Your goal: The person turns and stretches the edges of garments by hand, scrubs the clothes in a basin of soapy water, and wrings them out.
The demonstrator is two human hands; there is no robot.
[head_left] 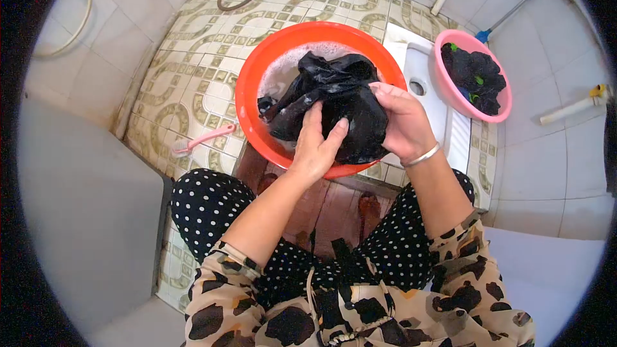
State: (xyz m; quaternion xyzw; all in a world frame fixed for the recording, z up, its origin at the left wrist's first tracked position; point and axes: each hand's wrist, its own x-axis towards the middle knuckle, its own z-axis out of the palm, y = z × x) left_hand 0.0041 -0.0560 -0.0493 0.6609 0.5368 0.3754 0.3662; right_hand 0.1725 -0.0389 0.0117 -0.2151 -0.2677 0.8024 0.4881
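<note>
A wet black garment [350,106] is bunched up over an orange-red basin [251,112] with sudsy water [281,72] in it. My left hand [315,144] grips the near left side of the cloth, its thumb on top and its fingertips partly hidden in the folds. On the right, my right hand [406,121] has hold of the garment's edge, thumb uppermost. A silver bracelet [421,155] circles my right wrist. Part of the dark cloth hangs down into the basin.
A pink scrub brush [204,139] lies on the tiles left of the basin. To the right, a pink basin [443,77] of dark clothes [479,74] rests over a white squat toilet [457,138]. A brown hose [247,1] and a blue-headed brush [483,35] are farther back.
</note>
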